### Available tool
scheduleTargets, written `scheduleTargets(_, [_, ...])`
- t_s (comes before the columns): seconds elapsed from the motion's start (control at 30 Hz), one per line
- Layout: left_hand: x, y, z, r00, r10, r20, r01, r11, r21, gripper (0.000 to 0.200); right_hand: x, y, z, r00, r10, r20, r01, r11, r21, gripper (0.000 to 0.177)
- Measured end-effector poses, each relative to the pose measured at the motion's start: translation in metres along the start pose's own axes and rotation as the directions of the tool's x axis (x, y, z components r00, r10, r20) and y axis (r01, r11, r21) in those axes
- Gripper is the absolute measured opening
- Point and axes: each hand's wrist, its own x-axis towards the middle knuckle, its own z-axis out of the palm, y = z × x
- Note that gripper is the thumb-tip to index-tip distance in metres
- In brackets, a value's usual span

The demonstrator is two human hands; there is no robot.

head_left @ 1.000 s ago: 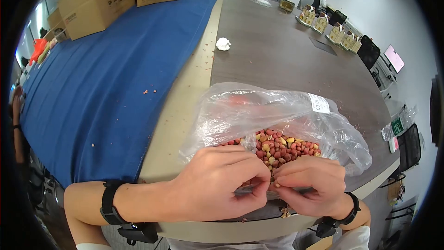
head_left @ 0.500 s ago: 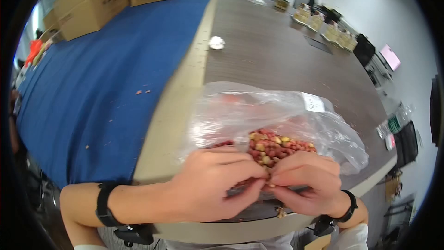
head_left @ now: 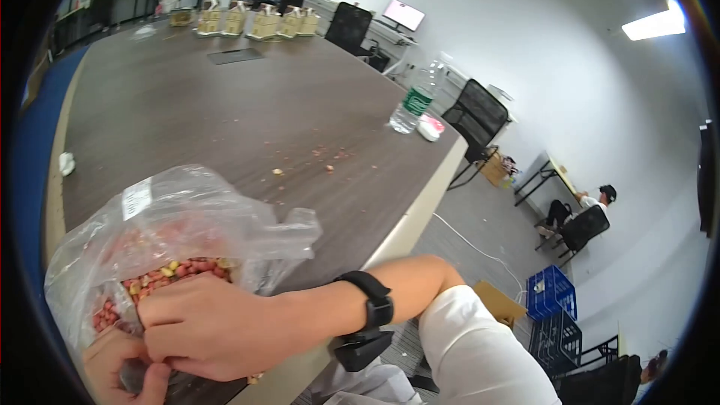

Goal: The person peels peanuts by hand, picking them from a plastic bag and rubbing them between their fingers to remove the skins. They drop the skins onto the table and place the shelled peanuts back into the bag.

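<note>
A clear plastic bag point(head_left: 202, 214) with a white label lies at the table's near left, holding many small red and yellow nuts or beans point(head_left: 180, 270). My right hand point(head_left: 206, 326), wearing a black wrist strap, is at the bag's opening with its fingers curled; its fingertips are hidden. Beside it at the lower left edge is my left hand point(head_left: 120, 364), with thumb and fingers bent close to the right hand. Whatever lies between the fingers is too hidden to make out.
A water bottle point(head_left: 414, 103) stands near the table's right edge beside a white and pink object point(head_left: 430, 127). Crumbs point(head_left: 330, 169) lie mid-table. Paper bags point(head_left: 264, 22) stand at the far end. People sit in the background. Blue crate point(head_left: 550, 292) on the floor.
The view has swung to the right, so the bag and both hands now appear farther left. The hands remain close together at the bag's opening.
</note>
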Motion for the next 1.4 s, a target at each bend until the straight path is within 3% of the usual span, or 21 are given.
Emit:
scheduleTargets(0.07, [-0.002,-0.002,-0.002,0.997,-0.079,0.007,0.079,0.997,-0.025,0.011,0.002,0.001,0.002,0.999,-0.027,-0.024,0.028,0.999,0.021,0.017])
scheduleTargets(0.13, [-0.010,-0.010,0.001,0.997,0.008,-0.079,-0.009,1.000,-0.013,0.010,0.006,0.000,-0.003,0.997,-0.029,-0.076,0.033,0.998,0.055,0.015])
scheduleTargets(0.2, [-0.016,-0.011,-0.002,0.958,-0.267,-0.105,0.244,0.951,-0.187,0.012,0.009,0.006,-0.007,0.998,0.036,-0.057,-0.026,0.987,0.160,0.012])
scheduleTargets(0.23, [-0.017,-0.013,-0.002,0.958,-0.267,-0.105,0.245,0.952,-0.184,0.012,0.009,0.010,-0.007,0.998,0.034,-0.059,-0.024,0.987,0.161,0.012])
scheduleTargets(0.33, [-0.013,-0.010,0.000,0.974,-0.180,-0.141,0.160,0.977,-0.144,0.014,0.008,0.013,-0.009,0.991,0.112,-0.070,-0.093,0.969,0.228,0.012])
scheduleTargets(0.43, [-0.012,-0.009,-0.001,0.982,-0.158,-0.106,0.142,0.980,-0.141,0.014,0.010,0.005,-0.016,0.993,0.085,-0.087,-0.075,0.991,0.111,0.016])
scheduleTargets(0.53, [-0.009,-0.009,0.000,0.988,-0.094,-0.126,0.080,0.991,-0.107,0.013,0.013,-0.002,-0.021,0.979,0.202,-0.017,-0.194,0.959,0.208,0.021])
scheduleTargets(0.6, [-0.007,-0.009,-0.002,0.996,0.004,-0.089,-0.009,0.998,-0.057,0.014,0.015,-0.004,-0.023,0.914,0.393,0.099,-0.400,0.914,0.069,0.025])
scheduleTargets(0.63, [-0.006,-0.008,0.003,0.987,-0.074,-0.145,0.058,0.992,-0.112,0.012,0.014,-0.007,-0.025,0.922,0.372,0.112,-0.382,0.920,0.084,0.025])
scheduleTargets(0.67, [-0.010,-0.017,0.022,0.915,0.072,-0.397,-0.043,0.996,0.079,0.010,0.013,-0.010,-0.027,0.900,0.414,0.138,-0.425,0.903,0.059,0.024])
scheduleTargets(0.7, [-0.008,-0.008,0.015,0.943,0.131,-0.305,-0.064,0.973,0.220,0.011,0.015,-0.010,-0.029,0.885,0.431,0.178,-0.444,0.895,0.038,0.023])
scheduleTargets(0.73, [-0.004,-0.009,0.010,0.984,-0.031,-0.175,0.017,0.996,-0.082,0.014,0.011,-0.009,-0.029,0.876,0.450,0.175,-0.468,0.881,0.075,0.022])
scheduleTargets(0.77, [-0.001,-0.018,0.018,0.956,0.137,-0.260,-0.145,0.989,-0.012,0.017,0.008,-0.009,-0.027,0.870,0.458,0.181,-0.484,0.865,0.135,0.021])
scheduleTargets(0.8, [-0.001,-0.020,0.017,0.960,0.135,-0.244,-0.155,0.986,-0.065,0.017,0.009,-0.010,-0.033,0.861,0.443,0.248,-0.480,0.871,0.109,0.023])
scheduleTargets(0.9, [0.001,-0.013,0.017,0.963,0.148,-0.225,-0.172,0.981,-0.090,0.016,0.015,-0.013,-0.037,0.955,0.269,0.126,-0.260,0.962,-0.082,0.015])
scheduleTargets(0.97, [0.004,-0.013,0.020,0.957,0.148,-0.251,-0.168,0.984,-0.057,0.016,0.015,-0.011,-0.050,0.928,0.281,0.244,-0.243,0.954,-0.175,0.006])
scheduleTargets(1.0, [0.006,-0.013,0.021,0.966,0.106,-0.237,-0.120,0.992,-0.046,0.015,0.030,-0.030,-0.042,0.898,0.422,0.125,-0.422,0.906,-0.023,0.011])
scheduleTargets(1.03, [0.006,-0.011,0.022,0.974,0.046,-0.220,-0.065,0.995,-0.080,0.017,0.023,-0.022,-0.039,0.938,0.341,0.063,-0.330,0.934,-0.135,0.009])
scheduleTargets(1.17, [0.000,-0.007,0.016,0.980,0.032,-0.199,-0.049,0.996,-0.080,0.017,0.024,-0.030,-0.031,0.969,0.233,0.085,-0.222,0.968,-0.119,0.010])
scheduleTargets(1.33, [0.001,-0.002,0.016,0.974,-0.004,-0.226,-0.002,1.000,-0.026,0.022,0.019,-0.032,-0.037,0.889,0.444,0.113,-0.434,0.895,-0.102,0.020])
scheduleTargets(1.4, [0.002,-0.003,0.016,0.975,0.014,-0.220,-0.023,0.999,-0.040,0.022,0.024,-0.041,-0.035,0.904,0.417,0.092,-0.414,0.909,-0.055,0.019])
